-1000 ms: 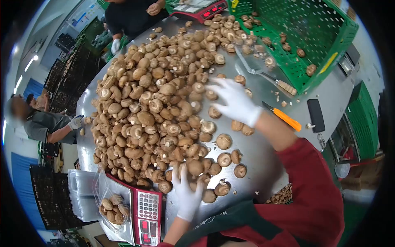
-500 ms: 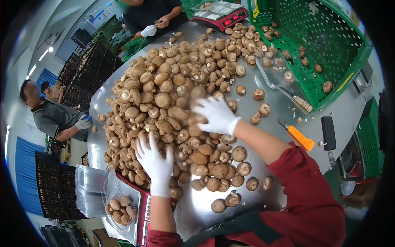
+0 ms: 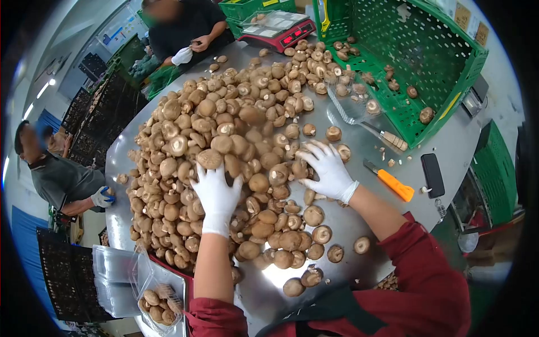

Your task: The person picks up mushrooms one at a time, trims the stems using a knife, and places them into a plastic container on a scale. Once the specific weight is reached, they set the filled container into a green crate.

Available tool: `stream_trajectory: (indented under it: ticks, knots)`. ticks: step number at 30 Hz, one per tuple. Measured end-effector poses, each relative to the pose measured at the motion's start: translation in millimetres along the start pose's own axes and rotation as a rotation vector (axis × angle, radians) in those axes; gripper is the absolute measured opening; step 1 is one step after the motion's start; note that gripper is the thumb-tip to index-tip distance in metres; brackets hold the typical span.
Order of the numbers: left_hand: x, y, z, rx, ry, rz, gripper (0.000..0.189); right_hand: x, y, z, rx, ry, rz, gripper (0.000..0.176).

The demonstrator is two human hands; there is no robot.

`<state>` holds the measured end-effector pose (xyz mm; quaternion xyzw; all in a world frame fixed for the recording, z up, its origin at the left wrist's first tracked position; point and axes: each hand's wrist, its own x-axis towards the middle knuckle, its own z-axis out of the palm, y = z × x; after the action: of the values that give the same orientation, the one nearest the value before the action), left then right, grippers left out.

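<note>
A big heap of brown mushrooms (image 3: 185, 129) covers the metal table. My left hand (image 3: 216, 196), in a white glove, lies on the heap with its fingers apart; one large mushroom (image 3: 209, 159) sits right at its fingertips. At the heap's right edge rests my right hand (image 3: 328, 170), also white-gloved, fingers spread beside several mushrooms. Neither hand is wrapped round anything. Loose mushrooms (image 3: 314, 215) lie stem-up and cap-up between my hands and the table's near side.
Front left, a clear punnet (image 3: 159, 306) of mushrooms sits on a scale beside stacked clear containers (image 3: 115, 275). Right lie an orange-handled knife (image 3: 396, 185), a phone (image 3: 432, 175) and a wooden-handled knife (image 3: 393, 140). Behind stand a green crate (image 3: 415, 62), a red scale (image 3: 278, 31) and co-workers (image 3: 188, 28).
My left hand has moved up and farther into the heap. My right hand has shifted right and nearer to me, to the heap's edge. The camera view has also shifted slightly.
</note>
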<state>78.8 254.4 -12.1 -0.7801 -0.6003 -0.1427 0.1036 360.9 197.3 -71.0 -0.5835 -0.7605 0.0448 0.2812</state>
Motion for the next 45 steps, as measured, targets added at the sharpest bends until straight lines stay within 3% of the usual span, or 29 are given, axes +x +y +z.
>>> stream_trajectory:
  ticks: [3, 8, 9, 12, 13, 16, 17, 20, 21, 24, 26, 29, 32, 33, 34, 36, 37, 40, 41, 45]
  knots:
    - [-32, 16, -12, -0.018, -0.030, 0.020, 0.086, -1, 11, 10, 0.051, 0.037, 0.108, 0.067]
    - [-88, 37, -24, -0.100, -0.037, -0.033, 0.070, 11, -8, -2, 0.040, 0.121, 0.093, 0.069]
    - [-101, 37, -29, -0.053, -0.039, 0.000, 0.069, 18, -15, -7, 0.039, 0.197, 0.019, 0.062]
    - [-130, 37, -32, -0.103, -0.103, 0.013, 0.056, 50, -31, -1, 0.112, 0.041, -0.038, 0.050]
    - [-135, 38, -33, -0.128, -0.113, 0.010, 0.055, 62, -37, 7, 0.007, 0.003, -0.039, 0.042]
    - [-143, 40, -36, -0.175, -0.134, 0.004, 0.053, 97, -50, 23, -0.006, -0.349, 0.089, 0.039]
    - [-145, 40, -37, -0.174, -0.147, 0.016, 0.053, 103, -48, 28, -0.048, -0.295, 0.020, 0.037]
    - [-154, 45, -41, -0.177, -0.178, 0.031, 0.053, 124, -57, 14, -0.121, -0.530, 0.055, 0.036]
    - [-161, 45, -37, -0.150, -0.170, 0.042, 0.054, 130, -62, 17, -0.128, -0.387, 0.091, 0.040]
    - [-172, 50, -30, -0.119, -0.190, 0.033, 0.056, 142, -68, 18, 0.013, -0.009, -0.061, 0.050]
    - [-175, 52, -28, -0.132, -0.200, 0.022, 0.056, 149, -71, 44, 0.154, -0.046, -0.119, 0.060]
    - [-170, 49, -27, -0.173, -0.187, 0.029, 0.057, 164, -55, 70, 0.371, -0.157, -0.021, 0.067]
    - [-169, 45, -30, -0.207, -0.184, 0.043, 0.058, 159, -53, 34, 0.747, -0.335, 0.090, 0.063]
    - [-170, 45, -28, -0.195, -0.160, 0.055, 0.058, 159, -37, 49, 0.843, -0.297, 0.112, 0.060]
    - [-169, 46, -27, -0.198, -0.154, 0.054, 0.057, 153, -48, 14, 0.995, -0.445, 0.142, 0.045]
    - [-166, 47, -26, -0.222, -0.140, 0.065, 0.054, 139, -51, -12, 1.265, -0.473, 0.124, 0.053]
    - [-164, 48, -26, -0.224, -0.119, 0.077, 0.052, 133, -45, -12, 1.379, -0.554, 0.241, 0.053]
    - [-161, 51, -26, -0.262, -0.093, 0.086, 0.051, 102, -61, -32, 1.653, -0.504, 0.330, 0.051]
    - [-162, 50, -28, -0.271, -0.085, 0.086, 0.050, 92, -66, -41, 1.664, -0.556, 0.227, 0.051]
    - [-177, 44, -40, -0.299, -0.077, 0.101, 0.058, 54, -95, -51, 1.811, -0.550, 0.314, 0.052]
